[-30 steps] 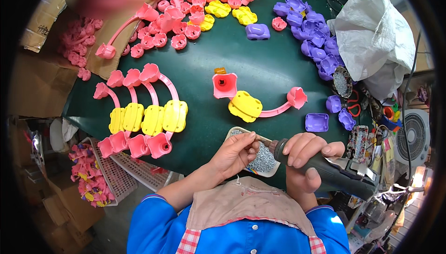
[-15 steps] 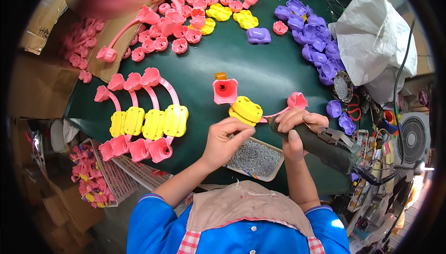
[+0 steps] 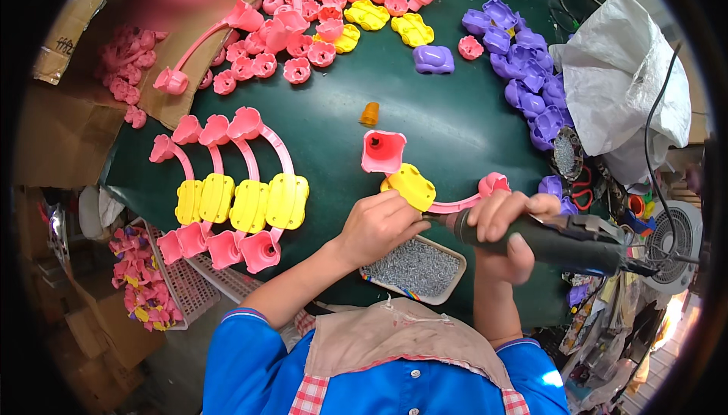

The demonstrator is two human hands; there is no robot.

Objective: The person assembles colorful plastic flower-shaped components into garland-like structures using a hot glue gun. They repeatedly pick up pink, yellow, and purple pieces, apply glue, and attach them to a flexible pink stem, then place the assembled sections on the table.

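My right hand (image 3: pixel 500 229) is wrapped round a dark electric screwdriver (image 3: pixel 569 242), its bit pointing left toward my left fingertips. My left hand (image 3: pixel 379 227) has its fingers pressed together against the near edge of a yellow scalloped plate (image 3: pixel 412 185). Whatever lies between those fingertips is hidden. The plate sits on a curved pink arm (image 3: pixel 455 205) with a pink cup (image 3: pixel 383 152) at its far left end and another pink cup (image 3: pixel 494 183) at its right end. Just below my hands stands a shallow tray (image 3: pixel 421 269) full of small grey metal pieces, probably screws.
Several pink arms with yellow plates (image 3: pixel 287 201) lie in a row at left. Loose pink cups (image 3: pixel 296 70) and yellow plates (image 3: pixel 368 15) cover the far side. Purple parts (image 3: pixel 527 66), a white sack (image 3: pixel 614 73) and a fan (image 3: pixel 671 237) are at right. A small orange cup (image 3: pixel 369 113) stands beyond the plate.
The screwdriver and my right hand have shifted right, with the tool now more level. My left hand has moved slightly right, closer to the bit. The pink part sits a little farther from the orange cup.
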